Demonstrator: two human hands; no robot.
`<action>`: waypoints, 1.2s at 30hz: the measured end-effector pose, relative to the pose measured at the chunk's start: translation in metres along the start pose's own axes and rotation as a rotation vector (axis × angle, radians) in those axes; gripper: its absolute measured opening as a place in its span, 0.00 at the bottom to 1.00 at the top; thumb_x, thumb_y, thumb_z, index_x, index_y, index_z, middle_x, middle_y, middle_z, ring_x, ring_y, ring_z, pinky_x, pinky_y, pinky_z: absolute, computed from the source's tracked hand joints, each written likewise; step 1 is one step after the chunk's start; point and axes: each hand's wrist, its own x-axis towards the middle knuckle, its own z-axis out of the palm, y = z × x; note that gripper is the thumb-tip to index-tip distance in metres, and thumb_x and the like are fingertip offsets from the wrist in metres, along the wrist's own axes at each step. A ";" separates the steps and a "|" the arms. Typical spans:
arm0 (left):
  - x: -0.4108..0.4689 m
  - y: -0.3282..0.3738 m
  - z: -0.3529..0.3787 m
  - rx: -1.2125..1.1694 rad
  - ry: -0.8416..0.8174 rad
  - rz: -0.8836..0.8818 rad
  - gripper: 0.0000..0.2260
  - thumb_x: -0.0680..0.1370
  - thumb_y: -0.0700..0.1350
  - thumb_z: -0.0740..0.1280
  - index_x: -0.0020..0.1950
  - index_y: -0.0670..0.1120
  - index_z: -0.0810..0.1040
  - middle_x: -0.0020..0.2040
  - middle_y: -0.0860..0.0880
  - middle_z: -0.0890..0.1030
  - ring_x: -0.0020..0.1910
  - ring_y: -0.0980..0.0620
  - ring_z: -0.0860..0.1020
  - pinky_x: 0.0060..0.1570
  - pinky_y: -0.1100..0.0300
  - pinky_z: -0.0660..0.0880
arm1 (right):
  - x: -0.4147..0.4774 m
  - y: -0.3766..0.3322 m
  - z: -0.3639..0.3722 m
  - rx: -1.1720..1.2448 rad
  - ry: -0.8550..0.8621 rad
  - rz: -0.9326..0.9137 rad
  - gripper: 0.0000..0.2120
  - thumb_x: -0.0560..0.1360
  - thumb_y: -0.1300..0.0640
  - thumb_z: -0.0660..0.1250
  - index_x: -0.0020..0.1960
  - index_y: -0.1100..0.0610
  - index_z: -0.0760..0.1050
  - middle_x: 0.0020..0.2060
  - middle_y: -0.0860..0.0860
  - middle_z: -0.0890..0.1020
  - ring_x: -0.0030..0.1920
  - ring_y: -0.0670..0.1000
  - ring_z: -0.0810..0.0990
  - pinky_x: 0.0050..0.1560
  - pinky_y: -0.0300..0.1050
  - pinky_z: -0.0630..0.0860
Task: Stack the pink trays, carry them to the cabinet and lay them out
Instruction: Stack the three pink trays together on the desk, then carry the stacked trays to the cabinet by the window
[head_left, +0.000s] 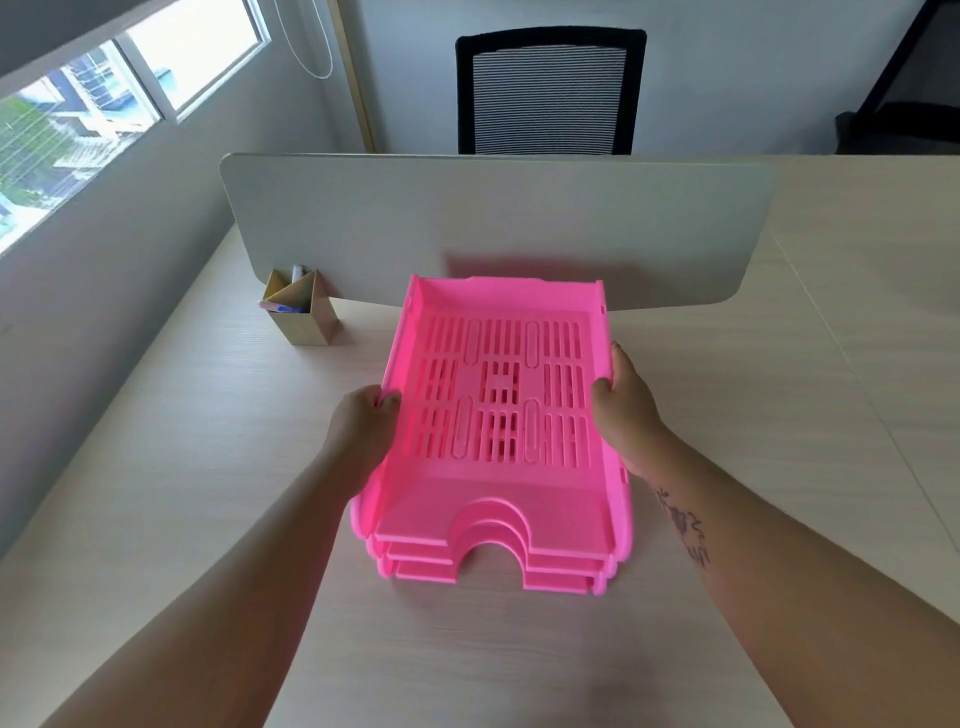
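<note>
Three pink slotted trays (498, 493) sit nested in one stack on the pale wooden desk (208, 467), right in front of me. Their cut-out front edges face me, one below the other. My left hand (363, 426) grips the stack's left wall, thumb over the rim. My right hand (623, 400) grips the right wall, thumb inside the rim. Whether the stack rests on the desk or is slightly lifted I cannot tell.
A grey divider panel (493, 228) stands upright across the desk just behind the trays. A cardboard pen holder (301, 317) stands at the left by the panel. A black mesh chair (548, 91) is beyond it. The wall with a window (104, 104) runs along the left.
</note>
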 end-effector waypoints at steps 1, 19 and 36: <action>0.001 0.001 0.000 -0.004 -0.004 0.000 0.15 0.83 0.47 0.58 0.38 0.43 0.72 0.30 0.46 0.71 0.28 0.49 0.67 0.29 0.60 0.64 | 0.000 -0.002 0.000 -0.006 -0.002 0.012 0.28 0.82 0.62 0.49 0.81 0.51 0.50 0.76 0.56 0.67 0.51 0.63 0.83 0.43 0.56 0.82; -0.072 -0.071 0.000 -0.576 -0.248 0.018 0.10 0.79 0.44 0.64 0.60 0.52 0.76 0.51 0.46 0.84 0.46 0.50 0.85 0.37 0.63 0.81 | -0.066 0.022 0.002 0.302 -0.027 0.150 0.14 0.79 0.58 0.59 0.62 0.48 0.72 0.47 0.49 0.82 0.44 0.51 0.82 0.41 0.46 0.78; -0.069 -0.120 0.043 -0.728 -0.330 -0.007 0.28 0.75 0.60 0.58 0.69 0.44 0.73 0.57 0.40 0.83 0.53 0.45 0.84 0.53 0.47 0.80 | -0.127 0.085 0.062 0.608 0.037 0.364 0.20 0.72 0.38 0.63 0.57 0.49 0.77 0.56 0.59 0.84 0.55 0.59 0.84 0.62 0.65 0.76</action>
